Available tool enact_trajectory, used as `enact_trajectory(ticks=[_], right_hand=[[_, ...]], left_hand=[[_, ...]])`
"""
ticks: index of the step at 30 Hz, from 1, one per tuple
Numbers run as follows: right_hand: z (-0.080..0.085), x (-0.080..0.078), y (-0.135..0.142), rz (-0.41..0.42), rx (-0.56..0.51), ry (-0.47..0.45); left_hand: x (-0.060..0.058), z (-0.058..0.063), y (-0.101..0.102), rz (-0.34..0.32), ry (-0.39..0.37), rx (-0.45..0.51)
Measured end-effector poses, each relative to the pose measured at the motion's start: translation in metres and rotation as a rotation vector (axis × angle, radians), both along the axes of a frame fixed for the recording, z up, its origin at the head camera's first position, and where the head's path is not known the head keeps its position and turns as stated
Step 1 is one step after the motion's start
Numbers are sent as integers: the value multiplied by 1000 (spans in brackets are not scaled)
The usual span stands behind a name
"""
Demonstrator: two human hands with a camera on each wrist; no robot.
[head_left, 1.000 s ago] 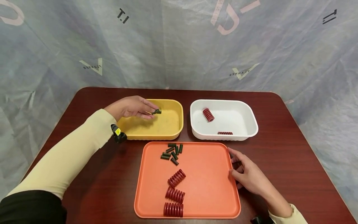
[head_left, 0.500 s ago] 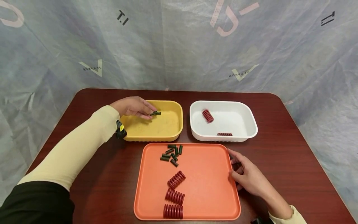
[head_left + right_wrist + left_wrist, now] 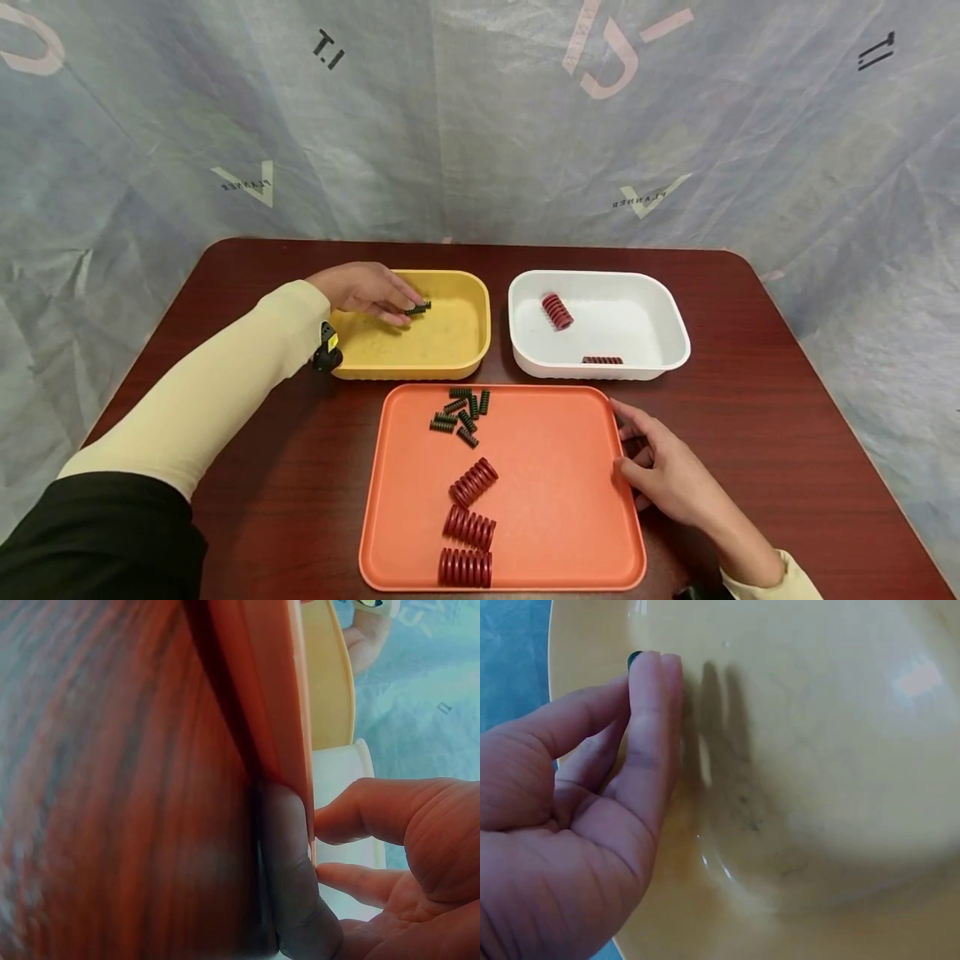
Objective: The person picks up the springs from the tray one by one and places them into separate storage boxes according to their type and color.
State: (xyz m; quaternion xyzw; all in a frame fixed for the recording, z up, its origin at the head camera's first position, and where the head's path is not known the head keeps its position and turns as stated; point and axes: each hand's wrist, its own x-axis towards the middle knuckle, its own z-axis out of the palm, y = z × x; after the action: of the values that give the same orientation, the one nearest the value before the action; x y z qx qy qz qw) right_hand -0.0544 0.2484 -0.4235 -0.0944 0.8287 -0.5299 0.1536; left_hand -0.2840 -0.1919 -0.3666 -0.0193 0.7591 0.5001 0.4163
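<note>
My left hand (image 3: 367, 292) reaches into the yellow bin (image 3: 450, 367) at the back left. Thumb and fingers pinch small dark green coil springs (image 3: 418, 307), perhaps two overlapping. In the left wrist view only a dark green end (image 3: 634, 658) peeks out past the fingertips. My right hand (image 3: 667, 467) grips the right rim of the orange tray (image 3: 562, 483); in the right wrist view one finger (image 3: 289, 847) lies along the rim's underside, the thumb opposite. On the tray lie several small green springs (image 3: 457, 412) and three large red springs (image 3: 470, 527).
A white bin (image 3: 622, 325) stands at the back right, with one red spring (image 3: 557, 311) inside and another red spring (image 3: 602, 360) partly hidden by its front wall. Both bins sit just behind the tray on the dark red wooden table (image 3: 757, 400). A grey sheet hangs behind.
My left hand has shifted slightly right and down inside the yellow bin, with the green springs staying at its fingertips. The right hand keeps its hold on the tray rim.
</note>
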Motion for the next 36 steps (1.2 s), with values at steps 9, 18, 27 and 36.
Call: enact_trajectory(ticks=[9, 18, 27, 36], right_hand=[[-1, 0, 0, 0, 2, -2], [0, 0, 1, 1, 8, 8], [0, 0, 1, -1, 30, 5], [0, -1, 2, -5, 30, 4]], left_hand=[[0, -2, 2, -6, 8, -33], [7, 2, 2, -17, 23, -54], [11, 0, -3, -3, 28, -4], [20, 22, -6, 13, 68, 96]])
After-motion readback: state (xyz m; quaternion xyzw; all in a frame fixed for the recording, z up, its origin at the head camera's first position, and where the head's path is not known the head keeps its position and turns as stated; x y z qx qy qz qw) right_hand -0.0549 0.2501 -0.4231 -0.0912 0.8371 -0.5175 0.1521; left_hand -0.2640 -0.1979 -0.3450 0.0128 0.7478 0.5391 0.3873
